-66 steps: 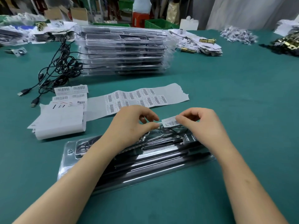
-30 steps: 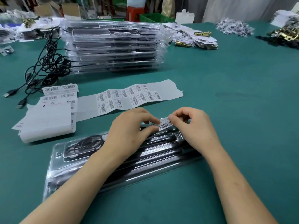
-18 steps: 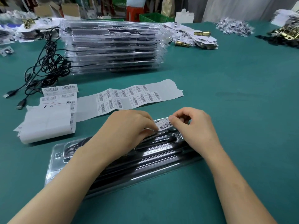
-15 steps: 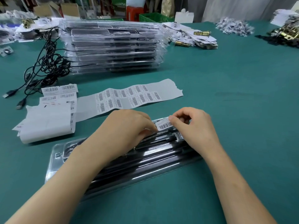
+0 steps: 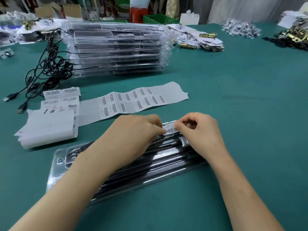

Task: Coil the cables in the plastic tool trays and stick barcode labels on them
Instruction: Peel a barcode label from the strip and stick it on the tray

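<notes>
Barcode label (image 5: 170,129) sits lower and flatter than two seconds back, now against the far right end of the tool tray (image 5: 56,161) on the counter (image 5: 250,114). Left hand (image 5: 133,130) is curled, fingertips holding the label's left end; right hand (image 5: 200,130) pinches its right end between thumb and forefinger. Judgement: label positioned, rub-down still to do; the cable (image 5: 74,151) lies coiled in the tray's left pocket.
</notes>
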Tool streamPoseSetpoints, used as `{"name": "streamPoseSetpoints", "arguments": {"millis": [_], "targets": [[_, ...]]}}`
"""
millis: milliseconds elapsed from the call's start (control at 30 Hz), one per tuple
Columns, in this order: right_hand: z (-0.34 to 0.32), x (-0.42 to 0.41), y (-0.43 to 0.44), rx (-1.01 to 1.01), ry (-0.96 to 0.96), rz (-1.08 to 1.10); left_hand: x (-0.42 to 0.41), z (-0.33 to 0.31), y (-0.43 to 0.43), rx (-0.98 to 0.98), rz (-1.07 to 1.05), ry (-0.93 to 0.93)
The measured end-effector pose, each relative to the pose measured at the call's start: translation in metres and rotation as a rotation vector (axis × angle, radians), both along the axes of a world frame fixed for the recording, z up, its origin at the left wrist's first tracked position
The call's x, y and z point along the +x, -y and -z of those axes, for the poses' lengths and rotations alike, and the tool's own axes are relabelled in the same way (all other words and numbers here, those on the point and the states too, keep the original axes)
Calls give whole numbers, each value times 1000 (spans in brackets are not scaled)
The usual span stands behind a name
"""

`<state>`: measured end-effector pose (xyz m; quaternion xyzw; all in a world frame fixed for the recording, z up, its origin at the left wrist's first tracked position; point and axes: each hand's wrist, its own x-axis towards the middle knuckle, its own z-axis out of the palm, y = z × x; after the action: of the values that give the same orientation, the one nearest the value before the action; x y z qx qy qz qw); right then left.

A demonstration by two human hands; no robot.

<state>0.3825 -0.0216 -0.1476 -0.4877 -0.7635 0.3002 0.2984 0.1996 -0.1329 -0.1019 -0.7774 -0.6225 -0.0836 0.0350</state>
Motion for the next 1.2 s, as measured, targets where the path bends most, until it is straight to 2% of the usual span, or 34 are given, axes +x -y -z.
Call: {"name": "streamPoseSetpoints", "arguments": {"millis": [267,467,667,800,933,1200], "targets": [[0,-1,3,44,49,19,-1,2,-3,21,39,-65],[-7,-5,10,177,203,60,3,4,-3,2,19,-117],[-9,4,4,16,172,161,6,1,0,-53,-1,-119],[-4,1,4,82,164,153,13,5,-1,-25,7,-116],[1,-2,5,86,268,130,22,14,0,-147,-19,-69],[2,-3,5,121,246,98,4,-2,11,-303,-26,-22]]}}
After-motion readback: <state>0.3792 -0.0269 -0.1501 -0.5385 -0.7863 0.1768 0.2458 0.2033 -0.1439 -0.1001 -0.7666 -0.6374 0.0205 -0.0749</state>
